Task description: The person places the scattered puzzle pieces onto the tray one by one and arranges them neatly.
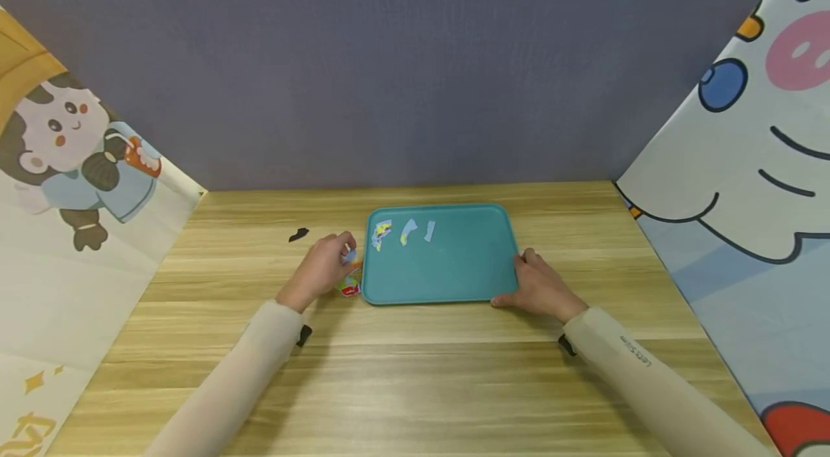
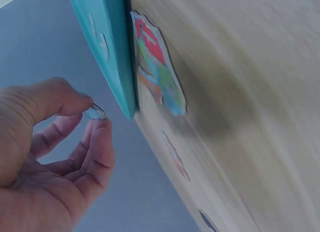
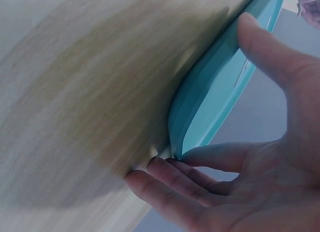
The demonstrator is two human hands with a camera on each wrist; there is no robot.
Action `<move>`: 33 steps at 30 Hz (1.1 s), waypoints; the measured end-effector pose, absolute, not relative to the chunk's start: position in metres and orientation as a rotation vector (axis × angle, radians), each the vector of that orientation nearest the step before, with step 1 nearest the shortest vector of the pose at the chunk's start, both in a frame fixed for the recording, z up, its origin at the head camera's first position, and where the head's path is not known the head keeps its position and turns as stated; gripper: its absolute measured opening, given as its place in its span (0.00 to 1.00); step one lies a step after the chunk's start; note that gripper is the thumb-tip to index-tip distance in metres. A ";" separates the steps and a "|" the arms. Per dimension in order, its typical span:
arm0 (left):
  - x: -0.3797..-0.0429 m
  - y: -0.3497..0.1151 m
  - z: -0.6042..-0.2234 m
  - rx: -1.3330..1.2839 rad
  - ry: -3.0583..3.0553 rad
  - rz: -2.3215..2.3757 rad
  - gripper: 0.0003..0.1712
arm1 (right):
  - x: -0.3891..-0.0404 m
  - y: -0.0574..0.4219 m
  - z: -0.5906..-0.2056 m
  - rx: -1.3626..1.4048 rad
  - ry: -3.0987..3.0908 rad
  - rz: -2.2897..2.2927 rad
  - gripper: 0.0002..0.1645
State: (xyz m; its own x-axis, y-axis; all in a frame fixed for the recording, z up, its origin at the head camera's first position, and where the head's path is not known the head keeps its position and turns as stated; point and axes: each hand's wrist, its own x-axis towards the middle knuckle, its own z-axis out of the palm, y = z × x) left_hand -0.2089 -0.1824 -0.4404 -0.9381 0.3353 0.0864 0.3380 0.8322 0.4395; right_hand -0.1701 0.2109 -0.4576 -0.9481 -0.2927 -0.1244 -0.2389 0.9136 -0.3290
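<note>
A teal tray point(image 1: 454, 262) lies on the table with several flat picture pieces, such as a pale blue strip point(image 1: 430, 231), towards its left side. Just left of the tray, my left hand point(image 1: 327, 262) pinches a small flat puzzle-like piece point(image 2: 95, 112) between thumb and fingertip; its picture is mostly hidden. Beneath that hand, other colourful pieces point(image 2: 157, 65) lie on the table against the tray's side. My right hand point(image 1: 538, 285) holds the tray's near right corner, thumb on the front rim and fingers along the right side.
A dark piece point(image 1: 299, 234) lies on the wooden table point(image 1: 415, 378), left of the tray. A grey-blue wall point(image 1: 415, 68) rises behind the table. Printed cartoon panels stand along the left point(image 1: 84, 176) and right point(image 1: 726, 154) sides.
</note>
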 end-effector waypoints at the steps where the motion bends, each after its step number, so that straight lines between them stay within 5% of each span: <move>1: -0.209 -0.181 -0.440 -0.556 -2.995 -0.724 0.15 | -0.170 0.211 -0.458 -0.404 2.903 -0.469 0.65; 33: -0.204 -0.120 -0.452 -0.663 -3.067 -0.484 0.10 | -0.167 0.210 -0.456 -0.404 2.911 -0.478 0.64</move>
State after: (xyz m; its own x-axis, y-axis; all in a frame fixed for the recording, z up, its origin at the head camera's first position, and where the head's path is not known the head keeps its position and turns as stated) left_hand -0.2043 -0.1200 -0.4522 -0.9122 0.4086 0.0316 0.3985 0.8662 0.3014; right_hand -0.1673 0.2101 -0.4562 -0.9500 -0.2897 -0.1163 -0.2373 0.9123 -0.3337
